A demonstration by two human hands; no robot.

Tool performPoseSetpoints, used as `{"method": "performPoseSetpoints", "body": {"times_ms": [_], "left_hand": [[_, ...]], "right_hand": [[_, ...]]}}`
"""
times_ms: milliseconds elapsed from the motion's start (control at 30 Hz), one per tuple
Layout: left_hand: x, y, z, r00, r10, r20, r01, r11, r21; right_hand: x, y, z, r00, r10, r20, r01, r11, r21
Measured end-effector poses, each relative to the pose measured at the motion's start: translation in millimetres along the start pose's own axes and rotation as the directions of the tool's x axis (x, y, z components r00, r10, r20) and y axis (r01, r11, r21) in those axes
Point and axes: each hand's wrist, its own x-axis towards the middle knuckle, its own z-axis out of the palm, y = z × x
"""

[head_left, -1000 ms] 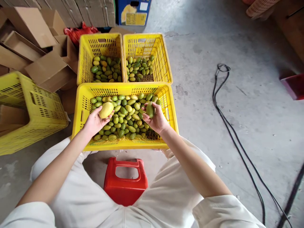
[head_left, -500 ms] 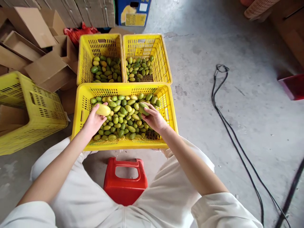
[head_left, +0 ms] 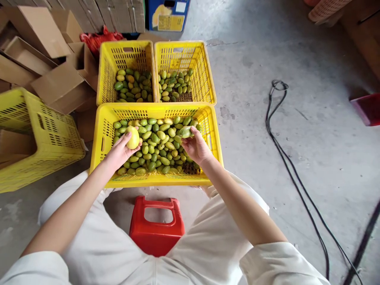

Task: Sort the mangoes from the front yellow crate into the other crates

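Left hand (head_left: 118, 151) gripping a yellow fruit (head_left: 132, 137), long axis pointing away from the body. Right hand (head_left: 198, 149) pinching a green fruit (head_left: 185, 132), long axis running crosswise towards the left. Loose fruit (head_left: 161, 135) lying below and between them in the crate (head_left: 157, 183), neither hand being clearly nearer.
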Motion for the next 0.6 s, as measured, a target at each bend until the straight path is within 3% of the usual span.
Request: {"method": "performPoseSetpoints", "body": {"times_ms": [133,300,467,600], "left_hand": [[3.4,-0.7,0.8,0.999,-0.004,-0.051,0.003,1.000,-0.028],[5.6,6.5,7.4,0.988,-0.006,-0.155,-0.012,0.993,-0.120],[-1.0,9.0,9.3,0.996,-0.012,-0.092,0.000,0.991,-0.134],[0.4,-0.6,-0.1,0.999,0.042,-0.027,-0.044,0.997,-0.064]], "right_hand": [[-1.4,-1.9,4.6,0.999,0.039,-0.018,-0.038,0.995,0.090],[-3.8,-4.8,8.3,0.995,0.088,0.040,-0.092,0.986,0.140],[-5.3,-5.6,1.9,0.994,0.067,0.090,-0.071,0.997,0.042],[-1.4,-4.4,-5.7,0.992,0.054,0.115,-0.051,0.998,-0.030]]}}
